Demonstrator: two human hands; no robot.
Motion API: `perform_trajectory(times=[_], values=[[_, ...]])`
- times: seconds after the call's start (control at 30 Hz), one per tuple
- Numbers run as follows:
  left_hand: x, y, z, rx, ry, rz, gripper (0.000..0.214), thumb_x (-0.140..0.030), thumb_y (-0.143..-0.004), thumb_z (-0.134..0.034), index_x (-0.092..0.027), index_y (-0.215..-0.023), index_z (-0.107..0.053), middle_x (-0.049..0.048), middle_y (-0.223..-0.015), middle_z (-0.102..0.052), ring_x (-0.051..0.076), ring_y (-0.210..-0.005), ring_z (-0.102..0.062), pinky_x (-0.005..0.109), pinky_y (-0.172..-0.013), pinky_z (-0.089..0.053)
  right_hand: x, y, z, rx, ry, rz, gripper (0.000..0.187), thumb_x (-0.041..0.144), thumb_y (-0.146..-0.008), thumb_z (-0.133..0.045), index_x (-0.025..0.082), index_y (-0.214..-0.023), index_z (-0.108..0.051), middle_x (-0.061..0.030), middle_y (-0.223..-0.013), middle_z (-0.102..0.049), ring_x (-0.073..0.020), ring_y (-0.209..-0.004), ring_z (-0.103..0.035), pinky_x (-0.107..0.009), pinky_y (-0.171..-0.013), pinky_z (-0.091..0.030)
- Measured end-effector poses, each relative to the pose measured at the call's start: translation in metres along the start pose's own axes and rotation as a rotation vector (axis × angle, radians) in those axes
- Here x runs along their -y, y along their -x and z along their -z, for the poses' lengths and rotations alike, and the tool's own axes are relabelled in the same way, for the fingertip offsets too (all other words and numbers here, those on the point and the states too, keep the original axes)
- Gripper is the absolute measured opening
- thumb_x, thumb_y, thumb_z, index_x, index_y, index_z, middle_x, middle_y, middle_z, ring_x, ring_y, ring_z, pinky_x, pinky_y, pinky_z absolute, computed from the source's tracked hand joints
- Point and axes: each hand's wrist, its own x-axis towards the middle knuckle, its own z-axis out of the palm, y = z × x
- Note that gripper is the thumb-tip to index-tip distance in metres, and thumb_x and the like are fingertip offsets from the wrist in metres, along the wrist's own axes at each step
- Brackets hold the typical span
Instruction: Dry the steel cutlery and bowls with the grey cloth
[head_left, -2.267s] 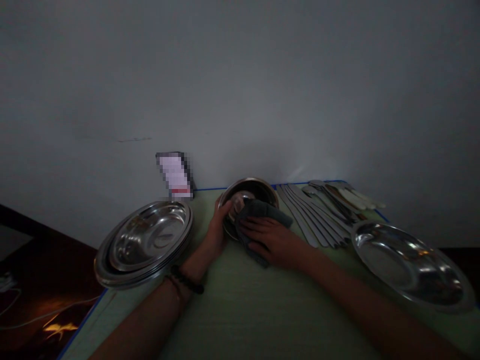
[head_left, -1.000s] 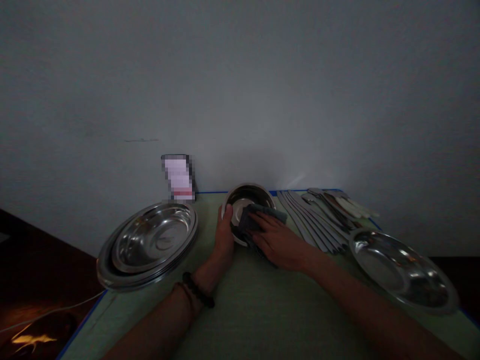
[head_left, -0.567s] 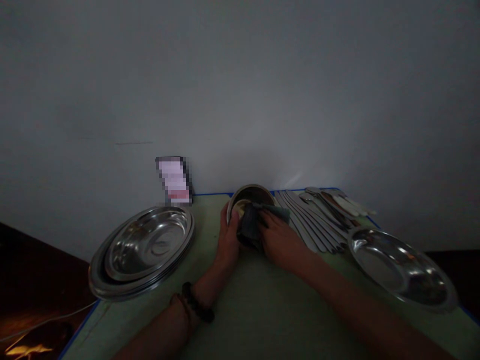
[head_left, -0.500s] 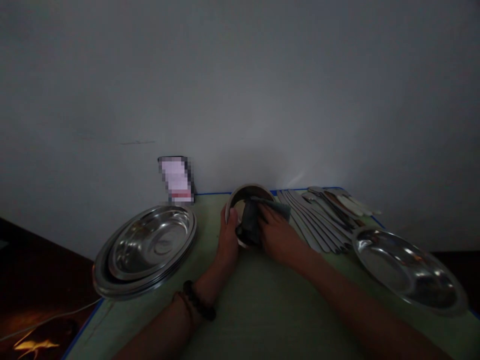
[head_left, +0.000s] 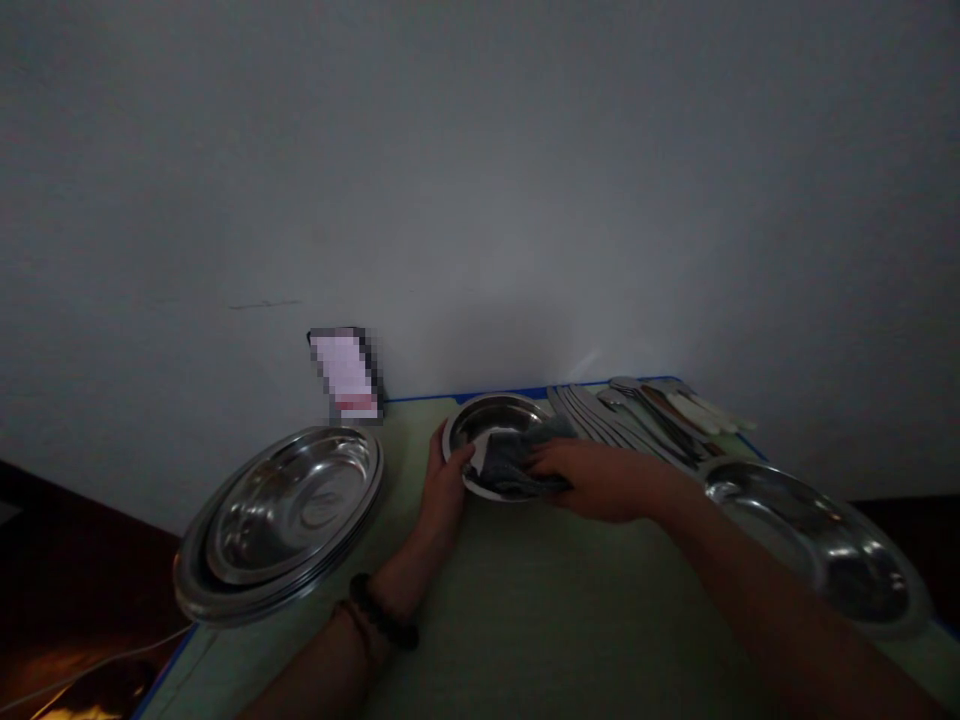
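A shiny metal bowl [head_left: 499,408] is tilted toward me near the back edge of the table. My left hand [head_left: 444,482] grips its left rim, thumb over the edge and fingers behind the wall. Inside the bowl, my right hand [head_left: 574,470] presses a dark grey cloth [head_left: 514,462] against the inner surface. The cloth covers much of the bowl's bottom and right side, and part of it spreads over the right rim. My right fingertips are partly hidden in its folds.
Stacked metal basins [head_left: 292,510] stand on the left of the green table [head_left: 510,620]. On the right lie a row of cutlery [head_left: 600,415], white-handled utensils [head_left: 701,412] and another metal basin [head_left: 817,540]. A phone [head_left: 346,372] leans against the wall [head_left: 480,200].
The bowl has tipped so more of its inside faces up. My right hand has turned and shifted right and a little down with the cloth. My left hand keeps hold of the rim.
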Motion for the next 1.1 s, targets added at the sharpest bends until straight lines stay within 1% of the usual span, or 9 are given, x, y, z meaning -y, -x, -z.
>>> perform_trajectory(times=[0.13, 0.23, 0.33, 0.43, 0.57, 0.63, 0.7, 0.87, 1.1], values=[[-0.005, 0.002, -0.003, 0.011, -0.106, -0.01, 0.066, -0.01, -0.065, -0.058, -0.032, -0.126, -0.044, 0.0024, -0.112, -0.062, 0.023, -0.108, -0.057, 0.039, -0.093, -0.044, -0.013, 0.015, 0.029, 0.15, -0.227, 0.022, 0.026, 0.017, -0.081, -0.049, 0.019, -0.099, -0.067, -0.0031, -0.09, -0.071, -0.0176, -0.078, -0.065, -0.03, -0.071, -0.05], [-0.006, 0.004, -0.004, 0.045, -0.135, -0.026, 0.071, -0.009, -0.066, -0.055, -0.03, -0.131, -0.037, 0.0065, -0.131, -0.05, 0.024, -0.123, -0.045, 0.042, -0.101, -0.037, -0.02, 0.022, 0.04, 0.029, -0.32, -0.034, 0.021, 0.024, -0.083, -0.049, 0.019, -0.091, -0.068, -0.0018, -0.083, -0.07, -0.0166, -0.074, -0.063, -0.029, -0.068, -0.049], [-0.012, 0.011, -0.003, 0.044, -0.255, -0.277, 0.067, -0.013, -0.069, -0.059, -0.028, -0.131, -0.037, 0.0072, -0.143, -0.036, 0.023, -0.135, -0.028, 0.042, -0.11, -0.023, -0.023, 0.022, 0.042, -0.198, -0.463, -0.095, 0.02, 0.025, -0.084, -0.048, 0.019, -0.092, -0.066, -0.003, -0.09, -0.069, -0.0178, -0.084, -0.062, -0.031, -0.076, -0.049], [-0.026, 0.025, -0.007, 0.15, -0.345, -0.636, 0.056, -0.02, -0.073, -0.063, -0.027, -0.125, -0.046, 0.0054, -0.143, -0.035, 0.024, -0.136, -0.023, 0.04, -0.113, -0.015, -0.022, 0.024, 0.045, -0.257, -0.629, -0.109, 0.02, 0.027, -0.084, -0.051, 0.02, -0.096, -0.065, -0.0021, -0.092, -0.069, -0.018, -0.087, -0.062, -0.03, -0.077, -0.049], [-0.053, 0.039, -0.024, 0.42, -0.228, -0.354, 0.058, -0.026, -0.076, -0.063, -0.029, -0.131, -0.043, 0.0074, -0.133, -0.049, 0.027, -0.126, -0.041, 0.04, -0.104, -0.034, -0.02, 0.032, 0.054, -0.235, -0.795, -0.104, 0.022, 0.032, -0.08, -0.057, 0.022, -0.097, -0.067, -0.0001, -0.093, -0.07, -0.0174, -0.086, -0.063, -0.031, -0.076, -0.051], [-0.067, 0.038, -0.034, 0.506, -0.24, -0.261, 0.072, -0.02, -0.068, -0.071, -0.03, -0.132, -0.041, 0.0086, -0.123, -0.057, 0.027, -0.11, -0.055, 0.039, -0.093, -0.045, -0.021, 0.034, 0.058, -0.242, -0.849, -0.098, 0.027, 0.036, -0.078, -0.061, 0.022, -0.1, -0.066, -0.0004, -0.093, -0.07, -0.0182, -0.088, -0.064, -0.033, -0.079, -0.051], [-0.08, 0.032, -0.041, 0.604, -0.3, -0.171, 0.062, -0.018, -0.068, -0.071, -0.027, -0.125, -0.047, 0.008, -0.105, -0.066, 0.024, -0.089, -0.064, 0.038, -0.08, -0.051, -0.025, 0.034, 0.06, -0.279, -0.85, -0.12, 0.031, 0.041, -0.077, -0.061, 0.022, -0.101, -0.066, -0.0013, -0.093, -0.07, -0.0192, -0.089, -0.064, -0.034, -0.081, -0.05], [-0.107, 0.009, -0.048, 0.56, -0.441, -0.293, 0.021, -0.019, -0.067, -0.071, -0.021, -0.087, -0.064, 0.0027, -0.076, -0.069, 0.017, -0.066, -0.063, 0.028, -0.063, -0.051, -0.033, 0.032, 0.062, -0.389, -0.74, -0.212, 0.03, 0.043, -0.083, -0.052, 0.02, -0.093, -0.068, -0.0033, -0.085, -0.07, -0.0191, -0.082, -0.064, -0.032, -0.073, -0.051], [-0.129, -0.004, -0.042, 0.506, -0.743, -0.523, 0.008, -0.024, -0.064, -0.073, -0.02, -0.071, -0.071, 0.0037, -0.074, -0.068, 0.019, -0.073, -0.061, 0.031, -0.076, -0.049, -0.025, 0.036, 0.066, -0.288, -0.618, -0.145, 0.02, 0.031, -0.083, -0.052, 0.02, -0.091, -0.067, -0.001, -0.081, -0.068, -0.0151, -0.073, -0.062, -0.026, -0.065, -0.049]])
